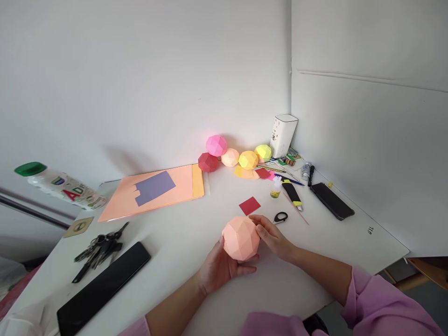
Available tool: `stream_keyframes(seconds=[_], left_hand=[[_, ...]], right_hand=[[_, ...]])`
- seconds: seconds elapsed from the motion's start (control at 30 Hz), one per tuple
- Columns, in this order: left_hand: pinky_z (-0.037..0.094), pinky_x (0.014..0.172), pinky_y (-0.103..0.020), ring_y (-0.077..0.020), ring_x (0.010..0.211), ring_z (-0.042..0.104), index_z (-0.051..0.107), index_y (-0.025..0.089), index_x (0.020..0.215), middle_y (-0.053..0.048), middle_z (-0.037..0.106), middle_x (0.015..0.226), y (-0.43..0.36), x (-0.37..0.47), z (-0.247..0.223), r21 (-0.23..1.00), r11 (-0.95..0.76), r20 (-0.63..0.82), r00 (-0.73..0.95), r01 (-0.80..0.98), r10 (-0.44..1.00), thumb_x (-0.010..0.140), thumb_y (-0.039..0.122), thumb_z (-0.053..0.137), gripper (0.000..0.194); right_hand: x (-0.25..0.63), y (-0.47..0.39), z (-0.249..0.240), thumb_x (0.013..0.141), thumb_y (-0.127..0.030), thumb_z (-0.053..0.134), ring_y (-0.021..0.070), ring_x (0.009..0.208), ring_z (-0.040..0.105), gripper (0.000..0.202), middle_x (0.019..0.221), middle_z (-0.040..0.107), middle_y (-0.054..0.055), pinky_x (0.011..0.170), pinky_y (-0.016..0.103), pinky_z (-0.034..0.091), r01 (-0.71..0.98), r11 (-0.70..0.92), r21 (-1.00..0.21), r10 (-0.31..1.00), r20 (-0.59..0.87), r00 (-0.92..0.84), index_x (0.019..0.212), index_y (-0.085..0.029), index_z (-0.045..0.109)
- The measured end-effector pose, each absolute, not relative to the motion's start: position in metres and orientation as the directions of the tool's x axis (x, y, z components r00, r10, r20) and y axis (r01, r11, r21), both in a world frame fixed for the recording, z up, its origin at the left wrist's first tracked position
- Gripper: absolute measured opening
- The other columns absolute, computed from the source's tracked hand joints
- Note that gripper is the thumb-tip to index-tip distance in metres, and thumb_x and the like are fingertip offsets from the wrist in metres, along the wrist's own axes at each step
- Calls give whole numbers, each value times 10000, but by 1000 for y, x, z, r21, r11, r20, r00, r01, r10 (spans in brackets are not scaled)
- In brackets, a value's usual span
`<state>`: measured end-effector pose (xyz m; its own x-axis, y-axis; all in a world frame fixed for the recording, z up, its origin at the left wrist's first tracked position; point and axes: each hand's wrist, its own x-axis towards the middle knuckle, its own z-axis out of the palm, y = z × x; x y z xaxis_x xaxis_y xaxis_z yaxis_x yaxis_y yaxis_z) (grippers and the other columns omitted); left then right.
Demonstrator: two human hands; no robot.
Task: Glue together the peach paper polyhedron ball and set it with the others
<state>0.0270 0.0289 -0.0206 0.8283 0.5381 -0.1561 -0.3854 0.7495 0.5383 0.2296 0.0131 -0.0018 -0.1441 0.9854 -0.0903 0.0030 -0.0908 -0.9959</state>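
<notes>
A peach faceted paper ball (241, 238) is held between both hands above the front of the white table. My left hand (221, 268) cups it from below and the left, thumb on its side and fingers curved underneath. On the ball's right side rest the thumb and fingers of my right hand (275, 237). Just beyond the ball lies a small red paper square (249, 206). Black-handled scissors (280, 217) are beside my right hand, their blades partly hidden. A small glue bottle (275, 189) and a yellow-black box cutter (292, 194) lie farther back.
Several finished paper balls (216, 146) line the back wall. Peach sheets (164, 189) carry a purple piece (156, 187) at left. Keys (100, 249), a black slab (105, 289) and a white bottle (66, 186) occupy the left side. A dark phone (332, 200) lies right.
</notes>
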Motion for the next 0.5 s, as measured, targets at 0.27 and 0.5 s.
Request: stream_keyframes(seconds=[0.27, 0.5], left_hand=[[495, 885, -484, -323, 1065, 627, 474, 147, 1337, -196, 550, 1281, 29, 26, -21, 527, 772, -153, 853, -357, 499, 885, 635, 410, 669], [475, 890, -523, -351, 1073, 617, 465, 145, 1352, -216, 545, 1280, 28, 25, -19, 518, 793, -169, 870, -321, 463, 833, 747, 355, 803]], right_hand=[[227, 13, 4, 852, -656, 491, 253, 1020, 550, 534, 1139, 583, 92, 870, 417, 463, 11, -112, -994, 985, -113, -128, 1175, -231, 508], [227, 17, 3, 826, -657, 521, 247, 966, 569, 509, 1021, 607, 67, 849, 419, 464, -44, -212, -976, 969, -205, -139, 1098, -228, 549]])
